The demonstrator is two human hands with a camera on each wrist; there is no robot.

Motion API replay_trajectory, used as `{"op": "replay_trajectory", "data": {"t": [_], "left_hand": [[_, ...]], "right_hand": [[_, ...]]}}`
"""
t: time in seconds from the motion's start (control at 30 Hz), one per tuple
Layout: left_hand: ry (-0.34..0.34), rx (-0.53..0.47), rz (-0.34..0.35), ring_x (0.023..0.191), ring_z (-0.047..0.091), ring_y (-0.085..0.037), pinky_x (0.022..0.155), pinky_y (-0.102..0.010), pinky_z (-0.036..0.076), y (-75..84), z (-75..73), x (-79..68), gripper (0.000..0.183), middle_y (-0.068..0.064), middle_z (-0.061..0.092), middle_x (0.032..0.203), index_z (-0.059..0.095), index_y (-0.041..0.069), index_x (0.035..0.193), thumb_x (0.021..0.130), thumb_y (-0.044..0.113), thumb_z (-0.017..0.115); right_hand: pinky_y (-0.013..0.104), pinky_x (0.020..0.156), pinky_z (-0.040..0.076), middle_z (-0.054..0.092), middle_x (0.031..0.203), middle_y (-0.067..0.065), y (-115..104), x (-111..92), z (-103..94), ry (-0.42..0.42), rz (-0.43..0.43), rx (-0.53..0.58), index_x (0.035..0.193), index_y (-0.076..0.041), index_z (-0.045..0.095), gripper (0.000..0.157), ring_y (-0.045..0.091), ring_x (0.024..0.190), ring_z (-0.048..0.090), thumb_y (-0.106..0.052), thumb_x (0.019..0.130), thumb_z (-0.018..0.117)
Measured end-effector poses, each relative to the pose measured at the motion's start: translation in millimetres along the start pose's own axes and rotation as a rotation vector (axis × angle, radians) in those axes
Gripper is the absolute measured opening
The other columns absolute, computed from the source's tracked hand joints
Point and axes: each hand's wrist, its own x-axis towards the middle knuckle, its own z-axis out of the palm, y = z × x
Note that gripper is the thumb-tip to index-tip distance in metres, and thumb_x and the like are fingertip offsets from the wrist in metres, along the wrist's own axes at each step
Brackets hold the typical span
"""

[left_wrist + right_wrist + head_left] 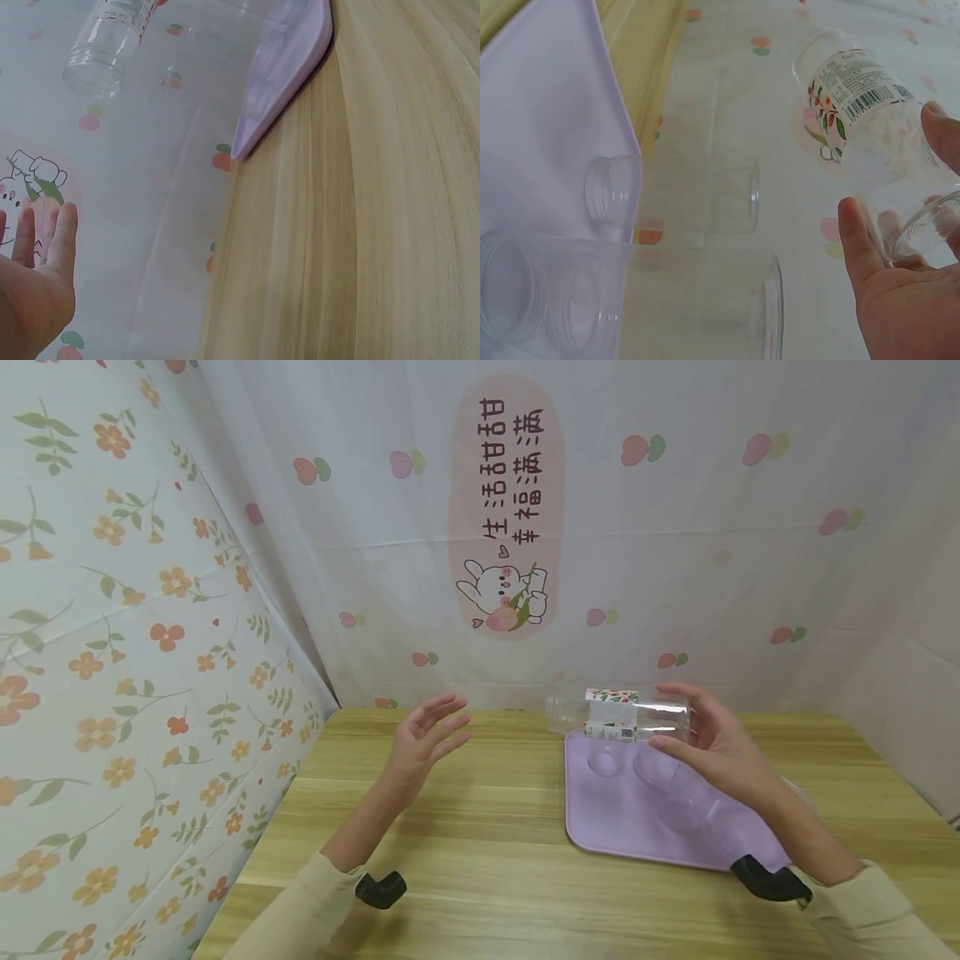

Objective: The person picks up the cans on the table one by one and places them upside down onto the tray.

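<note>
My right hand (723, 747) grips a clear plastic jar (562, 714) by its base end, thumb and fingers round it. The jar lies sideways in the air over the back of a purple tray (611, 818), its open mouth toward the left. A printed paper label (855, 86) with red fruit and green leaves wraps its middle. To the left of the tray my left hand (427, 739) is raised above the table, fingers apart and holding nothing. Several more clear jars stand on the tray; in the right wrist view, one jar (697, 195) rests with its threaded neck down.
The tray sits on the right half of a wood-grain table (480, 877). A white curtain (360, 585) with fruit prints and a rabbit picture hangs behind the table's back edge. On the left side hangs a flowered curtain (142, 635).
</note>
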Motion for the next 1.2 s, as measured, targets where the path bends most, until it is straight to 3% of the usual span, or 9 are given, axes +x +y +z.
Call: {"op": "replay_trajectory", "data": {"t": [0.3,0.63,0.87,1.2], "left_hand": [[0.027,0.025,-0.006,0.124,0.058,-0.035,0.101,-0.048,0.049,3.0,-4.8,-2.5,0.043,-0.027,0.048,0.145,0.046,-0.006,0.142,0.101,0.001,0.059],[0.033,0.045,0.003,0.123,0.058,-0.036,0.099,-0.048,0.050,6.0,-10.3,-4.0,0.043,-0.027,0.048,0.144,0.045,-0.008,0.142,0.101,-0.001,0.058],[0.031,0.058,0.010,0.123,0.058,-0.035,0.100,-0.049,0.050,7.1,-13.8,-5.1,0.042,-0.028,0.047,0.144,0.044,-0.009,0.142,0.102,-0.003,0.055],[0.040,0.065,0.012,0.123,0.059,-0.034,0.101,-0.050,0.049,9.8,-23.6,-7.4,0.045,-0.030,0.046,0.145,0.042,-0.010,0.143,0.102,-0.003,0.056]], "right_hand": [[0.030,0.086,0.057,0.050,0.133,0.026,-1.2,-1.2,-3.7,0.030,0.008,-0.058,0.147,0.001,0.043,0.070,0.022,0.112,0.064,0.024,0.085,0.065],[0.029,0.084,0.057,0.049,0.141,0.009,-3.1,-2.2,-6.7,0.030,0.018,-0.129,0.149,-0.001,0.042,0.072,0.021,0.112,0.064,0.023,0.086,0.066],[0.027,0.085,0.057,0.048,0.141,0.008,-5.3,-4.5,-8.7,0.039,0.021,-0.220,0.150,-0.002,0.042,0.075,0.024,0.110,0.065,0.022,0.084,0.069],[0.025,0.088,0.055,0.049,0.139,0.008,-7.6,-6.6,-13.8,0.032,0.029,-0.318,0.155,-0.007,0.039,0.086,0.019,0.114,0.064,0.020,0.082,0.073]]}}
